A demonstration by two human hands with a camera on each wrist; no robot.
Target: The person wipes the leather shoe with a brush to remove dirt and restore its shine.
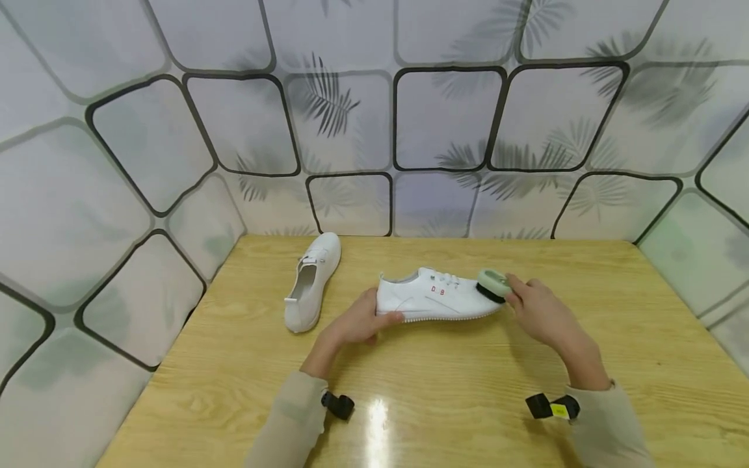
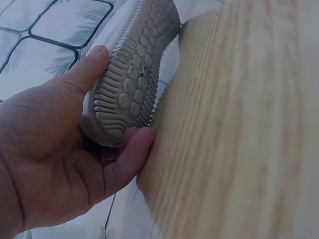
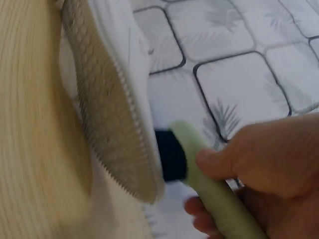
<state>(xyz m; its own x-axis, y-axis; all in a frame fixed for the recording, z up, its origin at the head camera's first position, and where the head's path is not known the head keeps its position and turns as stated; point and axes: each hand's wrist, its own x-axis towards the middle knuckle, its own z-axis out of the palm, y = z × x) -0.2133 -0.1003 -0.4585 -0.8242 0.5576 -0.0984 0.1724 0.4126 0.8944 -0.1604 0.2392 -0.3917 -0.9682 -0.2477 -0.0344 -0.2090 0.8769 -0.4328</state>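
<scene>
A white lace-up shoe (image 1: 409, 297) with small red letters on its side is held at the heel by my left hand (image 1: 357, 318). In the left wrist view the thumb lies along the edge of its ridged sole (image 2: 137, 74), tilted toward that camera, with the other fingers under the heel. My right hand (image 1: 541, 312) grips a pale green brush (image 1: 495, 283) by its handle. The brush's dark bristles (image 3: 171, 155) touch the upper at the toe, as the right wrist view also shows. A second white shoe (image 1: 313, 283) rests on the table to the left.
The light wooden table (image 1: 433, 396) reaches back to a patterned wall covering (image 1: 447, 123) with dark outlines and leaf prints. The same covering closes in the left and right sides. Black camera mounts (image 1: 338, 405) sit at both wrists.
</scene>
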